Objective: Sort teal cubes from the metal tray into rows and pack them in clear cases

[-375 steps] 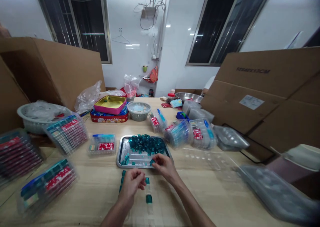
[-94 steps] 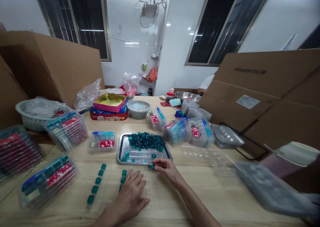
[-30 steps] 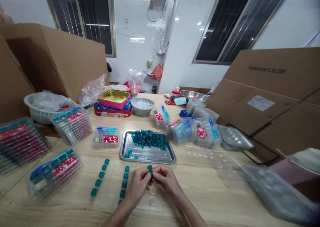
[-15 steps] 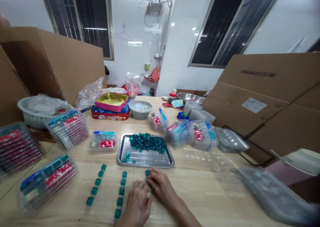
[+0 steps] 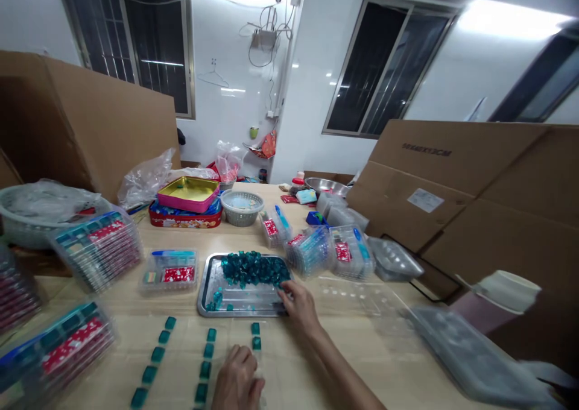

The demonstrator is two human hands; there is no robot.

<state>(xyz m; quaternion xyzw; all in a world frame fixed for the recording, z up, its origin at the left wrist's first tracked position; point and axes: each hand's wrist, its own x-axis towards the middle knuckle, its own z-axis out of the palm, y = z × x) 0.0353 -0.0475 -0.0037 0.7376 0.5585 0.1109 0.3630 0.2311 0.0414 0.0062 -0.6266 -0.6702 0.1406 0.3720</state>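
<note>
My right hand (image 5: 298, 301) reaches over the right end of the metal tray (image 5: 205, 288), fingers curled at the edge of the pile of teal wrapped sweets (image 5: 253, 268); what it grips is hidden. My left hand (image 5: 237, 383) rests low on a clear plastic tray (image 5: 266, 356) on the table, fingers bent down onto it. Three rows of teal sweets sit in clear trays: the left row (image 5: 156, 356), the middle row (image 5: 205, 362) and a short right row (image 5: 256, 336) just above my left hand.
Stacks of filled clear packs with red labels stand at left (image 5: 99, 247) and behind the tray (image 5: 325, 250). Empty clear trays (image 5: 362, 298) lie to the right. Cardboard boxes (image 5: 474, 187) wall both sides. A pink tin (image 5: 187, 193) and a small basket (image 5: 241, 207) sit farther back.
My right hand left the short right row and moved up to the sweets pile on the metal tray. A second sweet now sits in that row. My left hand stayed on the clear tray.
</note>
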